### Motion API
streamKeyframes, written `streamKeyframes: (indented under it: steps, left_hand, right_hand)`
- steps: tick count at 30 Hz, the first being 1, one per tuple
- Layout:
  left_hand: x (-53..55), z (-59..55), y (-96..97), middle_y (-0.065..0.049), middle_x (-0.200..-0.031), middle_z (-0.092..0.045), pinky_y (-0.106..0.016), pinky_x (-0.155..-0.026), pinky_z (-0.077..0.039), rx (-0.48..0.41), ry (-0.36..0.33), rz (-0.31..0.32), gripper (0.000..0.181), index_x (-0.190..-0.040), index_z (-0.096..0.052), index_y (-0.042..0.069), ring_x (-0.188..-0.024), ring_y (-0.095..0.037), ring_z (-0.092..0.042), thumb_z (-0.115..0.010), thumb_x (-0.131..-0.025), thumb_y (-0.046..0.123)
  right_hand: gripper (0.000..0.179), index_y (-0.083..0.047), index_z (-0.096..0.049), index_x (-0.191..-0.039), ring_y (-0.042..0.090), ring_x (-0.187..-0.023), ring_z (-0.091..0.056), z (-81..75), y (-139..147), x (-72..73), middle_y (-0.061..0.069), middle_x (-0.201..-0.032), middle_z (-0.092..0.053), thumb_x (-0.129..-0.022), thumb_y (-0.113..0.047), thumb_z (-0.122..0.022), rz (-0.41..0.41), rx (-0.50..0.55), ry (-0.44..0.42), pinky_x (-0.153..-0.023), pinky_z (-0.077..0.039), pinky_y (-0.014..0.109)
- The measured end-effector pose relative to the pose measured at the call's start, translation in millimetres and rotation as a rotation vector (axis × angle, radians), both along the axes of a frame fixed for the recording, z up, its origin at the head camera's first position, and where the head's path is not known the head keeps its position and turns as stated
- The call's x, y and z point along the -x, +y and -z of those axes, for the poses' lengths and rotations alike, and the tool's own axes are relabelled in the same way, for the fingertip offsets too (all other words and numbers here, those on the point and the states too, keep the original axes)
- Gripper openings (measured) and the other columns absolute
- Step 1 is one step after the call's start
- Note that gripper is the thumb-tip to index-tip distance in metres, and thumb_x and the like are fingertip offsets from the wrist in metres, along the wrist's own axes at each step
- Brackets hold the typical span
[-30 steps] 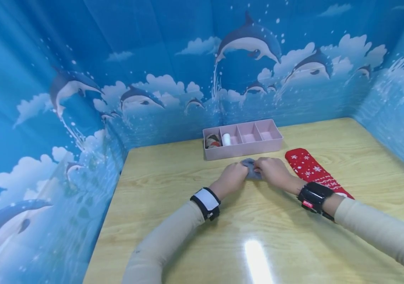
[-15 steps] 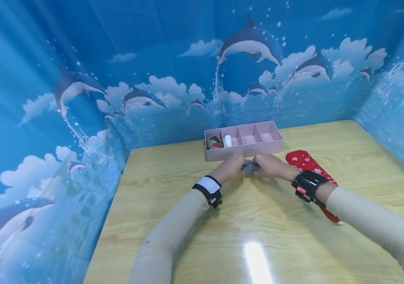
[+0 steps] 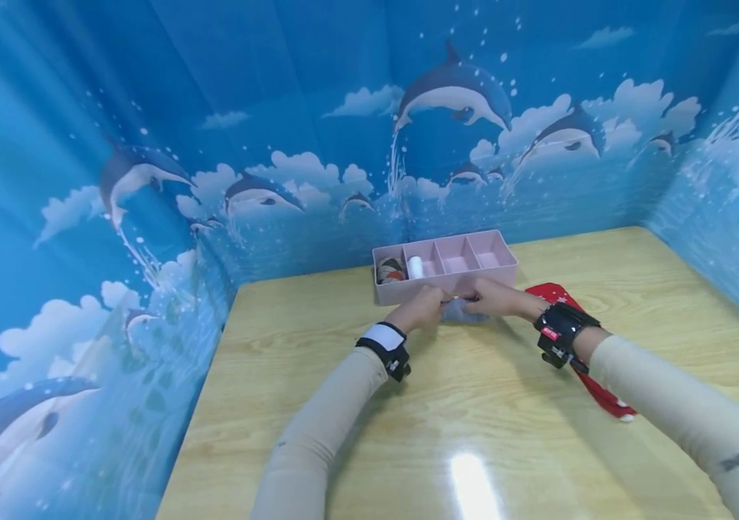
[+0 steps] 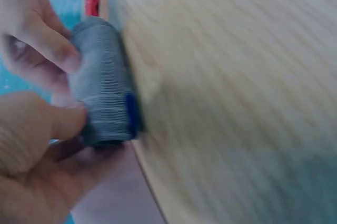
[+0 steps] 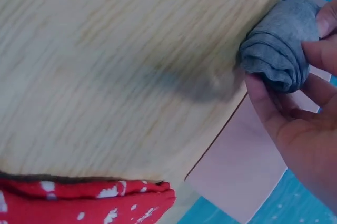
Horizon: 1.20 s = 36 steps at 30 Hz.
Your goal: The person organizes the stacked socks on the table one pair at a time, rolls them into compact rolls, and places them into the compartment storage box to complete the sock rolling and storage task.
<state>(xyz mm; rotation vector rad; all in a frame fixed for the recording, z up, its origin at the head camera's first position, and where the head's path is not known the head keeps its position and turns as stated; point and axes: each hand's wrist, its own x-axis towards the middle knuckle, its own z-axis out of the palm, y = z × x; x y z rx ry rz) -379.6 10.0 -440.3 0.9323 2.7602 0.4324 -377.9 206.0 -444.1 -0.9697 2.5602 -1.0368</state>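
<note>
Both hands hold a grey sock rolled into a short cylinder, just in front of the pink box. My left hand pinches its left end, thumb on top and fingers beneath in the left wrist view. The right hand grips the other end. Fine ribbing and a small blue patch show on the rolled sock in the left wrist view. From the right wrist, the spiral layers at the end of the roll are visible, close over the tabletop.
A pink divided box stands at the table's back edge. Its leftmost compartment holds a rolled patterned item, the adjoining one a white roll. A red snowflake sock lies partly under the right forearm. Dolphin-print curtain surrounds the table.
The grey sock has gone from a looser, flatter piece to a compact roll. Both hands have moved nearer the box. The red sock's lower end has shifted toward me.
</note>
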Motion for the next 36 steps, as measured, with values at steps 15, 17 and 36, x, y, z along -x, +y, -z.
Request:
streamKeyframes:
  steps: [15,17,36]
  left_hand:
    - [-18.3,15.2,-0.7,-0.003,-0.107,-0.073,-0.030,-0.083,-0.057,0.218,0.409,0.047,0.028,-0.115,-0.072,0.010,-0.097,-0.015,-0.069,-0.076,-0.092,0.026]
    - [-15.3,16.4,-1.3,-0.002,-0.104,-0.074,-0.030,-0.081,-0.057,0.211,0.408,0.050,0.023,-0.110,-0.074,0.010,-0.095,-0.015,-0.070,-0.075,-0.093,0.025]
    - [-10.8,16.4,-5.3,0.004,-0.092,-0.072,-0.028,-0.073,-0.052,0.174,0.266,0.080,0.027,-0.103,-0.073,0.015,-0.082,-0.011,-0.064,-0.077,-0.091,0.038]
  right_hand:
    - [0.023,0.000,-0.073,-0.107,0.030,-0.098,-0.069,6.2,-13.8,-25.6,0.017,-0.111,-0.072,-0.086,-0.007,-0.079,0.080,-0.268,0.522,-0.083,-0.057,0.046]
    - [0.032,0.001,-0.072,-0.106,0.033,-0.097,-0.070,9.3,-15.8,-27.5,0.019,-0.108,-0.071,-0.082,-0.014,-0.085,0.075,-0.321,0.592,-0.083,-0.057,0.048]
    - [0.021,-0.003,-0.074,-0.088,0.032,-0.092,-0.065,14.9,-23.6,-22.5,0.019,-0.101,-0.069,-0.071,-0.006,-0.086,0.033,-0.247,0.526,-0.077,-0.054,0.047]
